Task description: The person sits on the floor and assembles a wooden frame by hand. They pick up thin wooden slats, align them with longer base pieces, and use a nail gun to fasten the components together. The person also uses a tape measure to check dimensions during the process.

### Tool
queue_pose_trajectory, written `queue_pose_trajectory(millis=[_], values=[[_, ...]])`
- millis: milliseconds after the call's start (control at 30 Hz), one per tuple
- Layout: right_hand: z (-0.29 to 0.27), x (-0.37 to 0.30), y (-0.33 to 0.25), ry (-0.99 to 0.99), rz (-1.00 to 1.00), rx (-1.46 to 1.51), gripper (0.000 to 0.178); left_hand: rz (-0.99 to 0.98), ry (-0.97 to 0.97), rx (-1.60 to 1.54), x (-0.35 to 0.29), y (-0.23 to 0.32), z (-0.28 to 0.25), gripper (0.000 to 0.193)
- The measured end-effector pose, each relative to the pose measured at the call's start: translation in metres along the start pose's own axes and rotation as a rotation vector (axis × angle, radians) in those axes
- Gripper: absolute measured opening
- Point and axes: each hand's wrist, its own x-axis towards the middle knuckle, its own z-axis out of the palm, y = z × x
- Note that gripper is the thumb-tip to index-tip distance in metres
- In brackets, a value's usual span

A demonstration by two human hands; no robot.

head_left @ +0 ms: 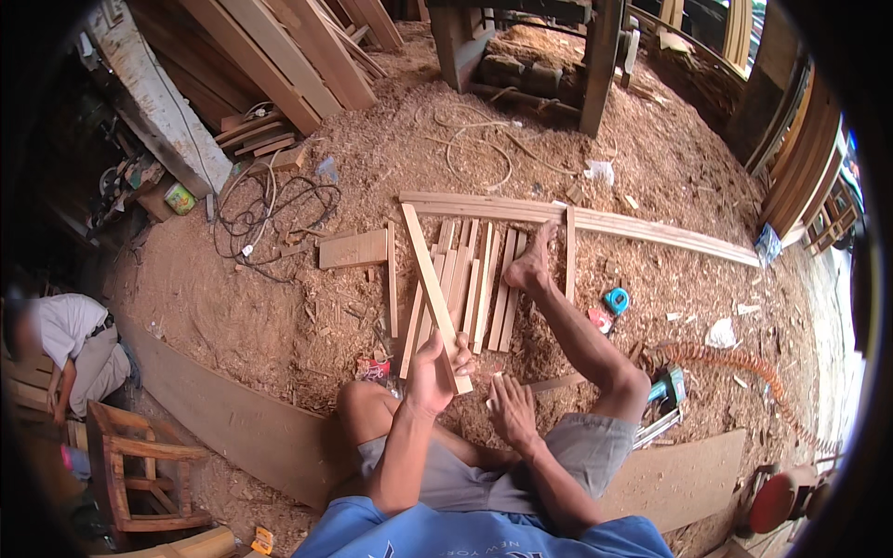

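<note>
My left hand (430,379) is closed round the near end of a long, pale wooden strip (430,279), which slants up and away to the left. To its right, my right hand (512,416) is held with its fingers together. A small pale edge shows at its fingertips, but what it is cannot be made out. Beyond my hands several cut wooden slats (456,279) lie side by side on the shavings. My bare foot (532,265) rests by the long wooden pieces (651,228) at the far side of these slats.
Wood shavings cover the floor. To the right are a blue tape measure (616,299), a teal power tool (666,386) and a coiled orange hose (744,358). Dark cables (270,219) lie at the left. A wooden stool frame (149,470) and another person (74,344) are at lower left.
</note>
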Motion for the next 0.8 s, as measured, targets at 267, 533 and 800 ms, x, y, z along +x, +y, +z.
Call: queue_pose_trajectory(millis=[267,533,800], values=[[-0.023,0.002,-0.019,-0.194,0.313,1.477,0.055,-0.078,-0.008,0.140,-0.001,-0.010,-0.003,0.058],[-0.106,0.038,-0.055,0.029,0.182,1.938,0.039,-0.443,-0.039,0.691,-0.068,-0.055,-0.028,0.030],[-0.180,0.091,-0.031,0.290,0.203,1.921,0.029,-0.473,-0.212,0.804,-0.105,-0.049,-0.050,0.039]])
